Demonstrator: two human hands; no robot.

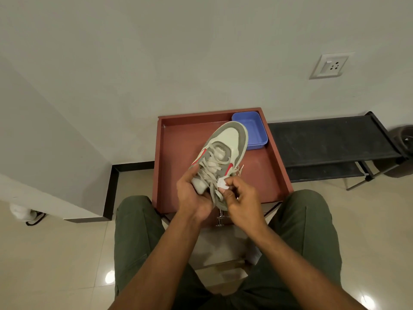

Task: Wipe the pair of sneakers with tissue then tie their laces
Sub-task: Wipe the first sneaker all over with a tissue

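A grey-and-white sneaker with red side marks is held above the red-brown table, toe pointing away from me. My left hand grips its heel end from the left, thumb along the side. My right hand pinches a small white piece of tissue against the sneaker's right side near the collar. The beige laces hang loose and untied over the tongue. Only one sneaker of the pair shows on the table.
A blue plastic tub stands in the table's far right corner. A black low rack runs along the wall to the right. My knees in green trousers flank the table. Something white lies on the floor at far left.
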